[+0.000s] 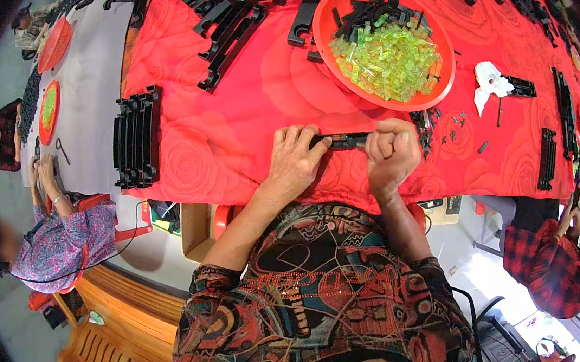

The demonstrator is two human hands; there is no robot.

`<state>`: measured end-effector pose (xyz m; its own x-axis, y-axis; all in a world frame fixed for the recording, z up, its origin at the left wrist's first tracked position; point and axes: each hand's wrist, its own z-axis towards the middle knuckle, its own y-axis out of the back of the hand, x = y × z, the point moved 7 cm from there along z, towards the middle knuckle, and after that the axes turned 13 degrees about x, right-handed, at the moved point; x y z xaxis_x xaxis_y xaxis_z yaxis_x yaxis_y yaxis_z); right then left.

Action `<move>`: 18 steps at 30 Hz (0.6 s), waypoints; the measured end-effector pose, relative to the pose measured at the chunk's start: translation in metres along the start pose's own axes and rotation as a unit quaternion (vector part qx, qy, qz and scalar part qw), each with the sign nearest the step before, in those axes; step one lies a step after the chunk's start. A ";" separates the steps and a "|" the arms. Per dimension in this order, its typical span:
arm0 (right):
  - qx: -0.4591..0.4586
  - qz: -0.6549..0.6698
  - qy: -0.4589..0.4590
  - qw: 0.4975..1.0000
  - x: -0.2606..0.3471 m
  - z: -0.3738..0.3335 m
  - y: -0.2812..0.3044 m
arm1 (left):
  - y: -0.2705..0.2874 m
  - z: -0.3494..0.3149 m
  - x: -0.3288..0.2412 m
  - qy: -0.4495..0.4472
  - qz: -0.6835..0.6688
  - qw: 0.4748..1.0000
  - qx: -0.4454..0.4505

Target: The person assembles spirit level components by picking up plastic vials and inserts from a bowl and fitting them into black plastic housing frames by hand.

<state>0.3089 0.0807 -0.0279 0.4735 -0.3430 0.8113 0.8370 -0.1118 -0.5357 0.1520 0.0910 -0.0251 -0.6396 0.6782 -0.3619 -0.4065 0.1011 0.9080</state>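
Observation:
My left hand [295,158] is closed on the left end of a slim black plastic strip [344,141], its thumb pressing near the end. The strip lies low over the red tablecloth [217,128], close to the table's near edge. At the strip's other end my right hand [392,154] is curled into a fist; whatever it grips is hidden by the fingers. Beyond my hands stands a red plastic basin [449,69] holding small clear yellow-green pieces [390,61] and small black pieces [377,13].
Black slotted plastic bars [138,138] stand in a row at left; more loose bars [237,45] lie farther back. Right of the basin are a crumpled white tissue [488,86] and small black bits [455,123]. People sit at both sides. A wooden bench [119,340] stands lower left.

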 end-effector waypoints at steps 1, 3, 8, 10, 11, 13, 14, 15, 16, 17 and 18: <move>0.002 -0.025 0.016 1.000 -0.002 0.003 -0.002 | 0.000 0.001 0.000 -0.001 -0.002 1.000 0.003; 0.010 -0.026 0.018 0.999 -0.009 0.005 -0.003 | 0.001 0.001 0.000 -0.002 -0.004 1.000 0.007; 0.021 -0.031 0.021 0.999 -0.017 0.007 -0.009 | 0.002 0.001 0.001 0.003 -0.006 1.000 0.019; 0.023 -0.022 0.005 0.999 -0.022 0.007 -0.010 | 0.003 0.002 0.002 0.003 -0.008 1.000 0.021; 0.024 -0.023 0.004 0.999 -0.023 0.008 -0.010 | 0.003 0.002 0.002 0.003 -0.010 1.000 0.024; 0.026 -0.042 0.001 0.999 -0.025 0.008 -0.012 | 0.002 0.002 0.003 0.006 -0.012 1.000 0.025; 0.027 -0.042 -0.001 0.999 -0.025 0.009 -0.013 | 0.001 0.002 0.004 0.008 -0.013 1.000 0.026; 0.024 -0.051 0.006 0.998 -0.022 0.010 -0.015 | 0.000 0.002 0.004 0.010 -0.014 1.000 0.025; 0.021 -0.059 0.013 0.998 -0.020 0.011 -0.016 | 0.001 0.002 0.004 0.011 -0.012 1.000 0.026; 0.022 -0.060 0.011 0.998 -0.021 0.011 -0.016 | 0.001 0.002 0.003 0.011 -0.009 1.000 0.027; 0.026 -0.068 0.013 0.997 -0.021 0.012 -0.016 | 0.001 0.002 0.004 0.013 -0.011 0.999 0.027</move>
<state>0.2886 0.1011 -0.0338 0.3481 -0.3530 0.8685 0.9064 -0.1097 -0.4079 0.1507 0.0954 -0.0255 -0.6479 0.6565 -0.3863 -0.3850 0.1552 0.9097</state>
